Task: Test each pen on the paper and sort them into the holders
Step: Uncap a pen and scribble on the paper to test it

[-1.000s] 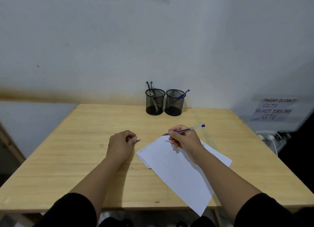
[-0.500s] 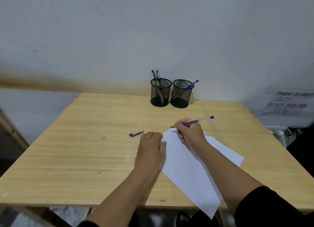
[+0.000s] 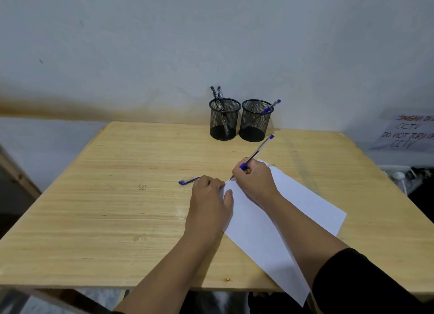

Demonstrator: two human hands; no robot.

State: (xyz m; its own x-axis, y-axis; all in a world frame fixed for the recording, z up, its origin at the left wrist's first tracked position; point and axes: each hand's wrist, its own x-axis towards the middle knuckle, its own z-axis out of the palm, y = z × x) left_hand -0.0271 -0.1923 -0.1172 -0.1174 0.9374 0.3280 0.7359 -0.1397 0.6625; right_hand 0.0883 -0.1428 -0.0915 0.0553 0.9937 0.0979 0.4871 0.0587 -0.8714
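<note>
My right hand [image 3: 256, 179] grips a clear pen with blue ends [image 3: 257, 150], its tip down at the far left corner of the white paper [image 3: 293, 210]. My left hand [image 3: 209, 201] lies flat, fingers on the wood and thumb on the paper's left edge. A blue pen cap [image 3: 187, 180] lies on the table just left of my left hand. Two black mesh holders stand at the back: the left holder [image 3: 224, 118] has two dark pens, the right holder [image 3: 256, 120] has one blue pen [image 3: 267, 109].
The wooden table [image 3: 117, 208] stands against a white wall. A handwritten CCTV notice [image 3: 406, 132] hangs at the right, with a power strip and cables [image 3: 404, 176] below it beyond the table's right edge.
My left hand let go of the blue cap, left it on the table and moved right to press on the paper's edge. The pen tilted steeper and its tip came down onto the paper.
</note>
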